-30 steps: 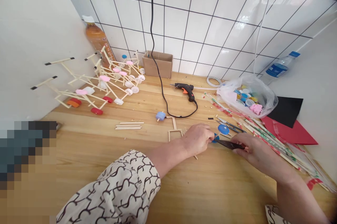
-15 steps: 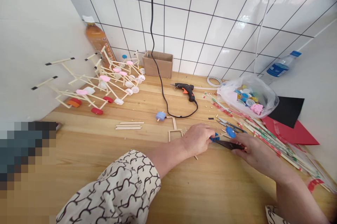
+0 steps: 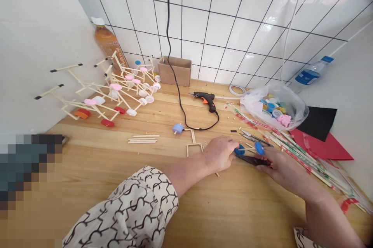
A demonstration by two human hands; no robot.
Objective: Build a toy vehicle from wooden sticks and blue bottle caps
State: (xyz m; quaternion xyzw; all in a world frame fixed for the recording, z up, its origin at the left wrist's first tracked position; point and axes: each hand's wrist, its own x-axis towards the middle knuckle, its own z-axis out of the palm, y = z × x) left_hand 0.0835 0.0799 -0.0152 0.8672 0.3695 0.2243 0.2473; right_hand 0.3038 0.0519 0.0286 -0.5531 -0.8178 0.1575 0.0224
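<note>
Pliers [image 3: 249, 159] fill your right hand's [image 3: 278, 164] grip; your left hand [image 3: 220, 154] pinches the left blue cap [image 3: 239, 150] of a stick-joined pair over the tabletop [image 3: 221, 213]. Scissors [image 3: 248, 135] lie just beyond; your left forearm partly hides the stick frame [image 3: 194, 144].

two hands [image 3: 220, 153], one glue gun [image 3: 204, 98], one cardboard box [image 3: 175, 72]

Blue caps [image 3: 259, 148] w/ stick [image 3: 248, 149] btwn, blk tool [image 3: 250, 159] alongside.

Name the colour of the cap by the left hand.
Blue: the cap shows best in head view.
</note>
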